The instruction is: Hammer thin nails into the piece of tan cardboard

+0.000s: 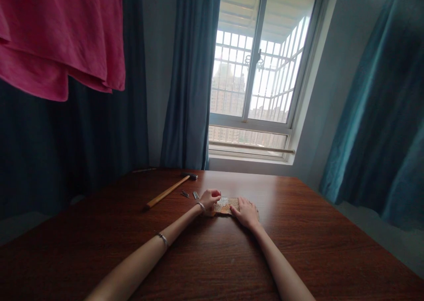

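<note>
- Block (228,206), speckled, flat on the table (212,257), apparently for firm backing.
- Over block's left end: left hand (210,198), fingertips together on a thin nail-like piece (220,196), seemingly to keep it upright.
- Across block's right end: right hand (247,211), probably for steadying; can't tell whether clamped.
- Left of block: slim metal pieces (195,195); hammer (167,192) farther out, likely parked for easy reach.

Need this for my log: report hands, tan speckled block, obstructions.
Left hand pinching thin nail-like piece at tan speckled block. Right hand resting on its right end. Wooden-handled hammer lying left, clear of both hands.
</note>
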The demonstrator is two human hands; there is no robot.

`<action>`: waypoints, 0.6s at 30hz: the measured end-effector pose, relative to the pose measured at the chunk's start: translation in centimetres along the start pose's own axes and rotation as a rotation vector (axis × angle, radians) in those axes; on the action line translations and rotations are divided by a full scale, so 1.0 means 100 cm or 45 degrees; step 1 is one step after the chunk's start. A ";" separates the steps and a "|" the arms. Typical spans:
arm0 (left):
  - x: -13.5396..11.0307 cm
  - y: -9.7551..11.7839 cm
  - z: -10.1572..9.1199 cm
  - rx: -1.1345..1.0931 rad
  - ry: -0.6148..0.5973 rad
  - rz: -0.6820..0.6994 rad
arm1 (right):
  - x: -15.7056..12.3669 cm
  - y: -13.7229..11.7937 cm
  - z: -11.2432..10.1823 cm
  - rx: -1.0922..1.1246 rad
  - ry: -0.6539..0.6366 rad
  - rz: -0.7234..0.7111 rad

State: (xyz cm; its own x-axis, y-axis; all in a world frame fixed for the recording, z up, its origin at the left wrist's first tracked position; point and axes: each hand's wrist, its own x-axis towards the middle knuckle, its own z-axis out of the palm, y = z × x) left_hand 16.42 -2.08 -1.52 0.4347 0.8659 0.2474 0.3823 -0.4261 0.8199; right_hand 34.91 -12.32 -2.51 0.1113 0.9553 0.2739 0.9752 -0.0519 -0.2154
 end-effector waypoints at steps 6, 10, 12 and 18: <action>-0.003 -0.001 0.002 0.048 0.038 -0.089 | 0.000 -0.001 -0.001 0.008 -0.009 0.009; -0.004 -0.002 0.003 0.055 0.026 -0.112 | 0.000 0.000 -0.001 0.006 -0.002 0.007; -0.004 -0.003 0.003 0.062 0.035 -0.116 | 0.000 0.000 0.000 0.001 -0.004 0.006; -0.002 -0.007 0.007 0.052 0.052 -0.159 | 0.000 -0.001 -0.001 -0.017 -0.010 0.013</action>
State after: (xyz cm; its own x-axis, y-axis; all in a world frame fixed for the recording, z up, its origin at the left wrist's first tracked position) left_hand 16.62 -2.14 -2.46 0.3485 0.9225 0.1660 0.4644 -0.3237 0.8243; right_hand 34.84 -12.38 -2.38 0.1197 0.9570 0.2641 0.9765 -0.0654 -0.2055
